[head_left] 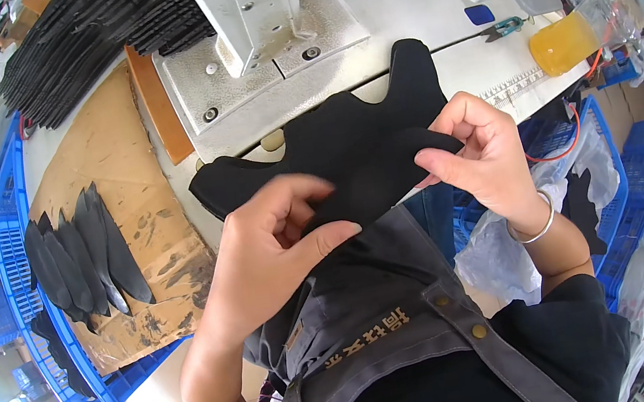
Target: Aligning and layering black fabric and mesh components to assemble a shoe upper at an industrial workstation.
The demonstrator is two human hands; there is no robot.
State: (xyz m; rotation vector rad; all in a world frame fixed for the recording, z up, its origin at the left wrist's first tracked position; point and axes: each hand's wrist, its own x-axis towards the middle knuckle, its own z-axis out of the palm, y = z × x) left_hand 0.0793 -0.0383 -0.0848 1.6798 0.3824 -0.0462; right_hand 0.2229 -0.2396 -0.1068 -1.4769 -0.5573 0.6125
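Observation:
A black, soft-looking cut piece with wavy, lobed edges [345, 134] lies at the front edge of the white sewing machine table, partly over my lap. My right hand [483, 154] pinches its near right edge between thumb and fingers. At its near left edge is my left hand [277, 237], thumb stretched along the material and fingers curled; the fingertips are slightly blurred. The white sewing machine head [246, 11] stands just beyond the piece, above a metal bed plate [237, 92].
Leaf-shaped black pieces [78, 256] lie on cardboard [159, 286] over a blue crate [18, 274] at left. Stacked black strips [103, 42] fill the back left. At right are small snips [504, 28], a yellow-filled bottle [566, 43] and another blue crate [605, 156] with plastic bags.

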